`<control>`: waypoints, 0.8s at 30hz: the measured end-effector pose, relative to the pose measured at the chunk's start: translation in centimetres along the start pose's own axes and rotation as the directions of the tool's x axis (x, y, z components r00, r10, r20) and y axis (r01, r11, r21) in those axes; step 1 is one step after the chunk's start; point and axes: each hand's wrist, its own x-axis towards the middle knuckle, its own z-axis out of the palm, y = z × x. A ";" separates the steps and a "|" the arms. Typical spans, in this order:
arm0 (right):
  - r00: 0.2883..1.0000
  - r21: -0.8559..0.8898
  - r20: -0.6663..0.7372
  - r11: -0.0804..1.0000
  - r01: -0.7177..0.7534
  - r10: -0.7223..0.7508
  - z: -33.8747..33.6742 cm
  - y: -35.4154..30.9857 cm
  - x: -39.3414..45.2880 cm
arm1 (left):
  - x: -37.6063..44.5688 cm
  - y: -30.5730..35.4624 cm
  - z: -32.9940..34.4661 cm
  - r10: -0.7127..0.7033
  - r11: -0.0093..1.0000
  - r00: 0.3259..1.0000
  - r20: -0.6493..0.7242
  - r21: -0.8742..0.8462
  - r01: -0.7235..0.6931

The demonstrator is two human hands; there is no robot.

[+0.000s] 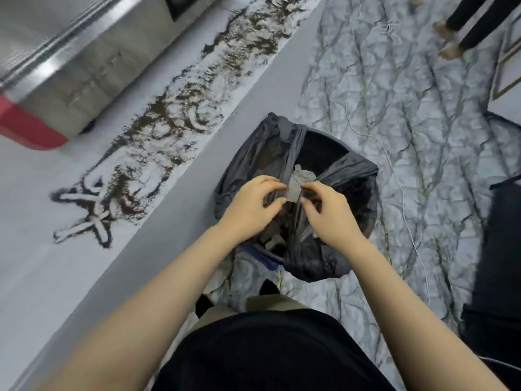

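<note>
The scene is being lit softly from above; only faint shadows are being cast. Glare is being thrown off the steel cabinet (56, 63). The inside of the black bin bag (248, 165) is being left dark. Edges are being bent and blurred by the wide lens.

— What are the bare left hand (255, 203) and bare right hand (324, 210) doing?
— Both forearms are reaching forward, hands almost touching; curled fingers and thumbs are pinching strips of thin black plastic bag (248, 162) between them.
</note>
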 end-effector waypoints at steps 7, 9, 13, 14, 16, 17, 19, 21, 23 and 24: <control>0.947 0.166 0.062 0.939 0.302 -0.315 4.3 -14.6 1.3 | -9.7 -2.1 -13.2 -0.190 0.978 0.863 -0.468 -0.166 0.125; 0.913 0.212 0.098 0.905 0.369 -0.395 6.3 -18.9 1.3 | -12.9 -3.1 -16.6 -0.229 0.972 0.790 -0.568 -0.184 0.148; 0.813 0.283 0.141 0.810 0.513 -0.565 11.4 -26.5 1.2 | -18.3 -5.6 -22.4 -0.274 0.962 0.682 -0.679 -0.174 0.213; 0.795 0.296 0.143 0.792 0.534 -0.589 12.8 -28.3 1.2 | -19.4 -6.3 -23.7 -0.283 0.958 0.662 -0.694 -0.175 0.227; 0.768 0.318 0.154 0.767 0.557 -0.621 15.4 -31.6 1.2 | -21.4 -7.8 -26.3 -0.298 0.952 0.626 -0.721 -0.180 0.246; 0.758 0.327 0.154 0.757 0.566 -0.634 16.8 -33.2 1.3 | -22.1 -8.5 -27.5 -0.303 0.950 0.612 -0.731 -0.185 0.250; 0.750 0.321 0.132 0.743 0.587 -0.649 19.3 -36.0 1.9 | -23.2 -9.9 -29.9 -0.294 0.953 0.592 -0.750 -0.181 0.244; 0.757 0.264 0.109 0.753 0.602 -0.644 21.8 -38.4 3.2 | -23.5 -11.6 -32.5 -0.269 0.958 0.590 -0.762 -0.151 0.243; 0.778 0.183 0.127 0.786 0.591 -0.615 24.3 -40.3 4.8 | -23.0 -13.8 -35.0 -0.250 0.959 0.611 -0.751 -0.108 0.261; 0.794 0.134 0.152 0.808 0.573 -0.588 25.5 -41.2 5.7 | -22.5 -15.0 -36.2 -0.244 0.958 0.626 -0.741 -0.084 0.275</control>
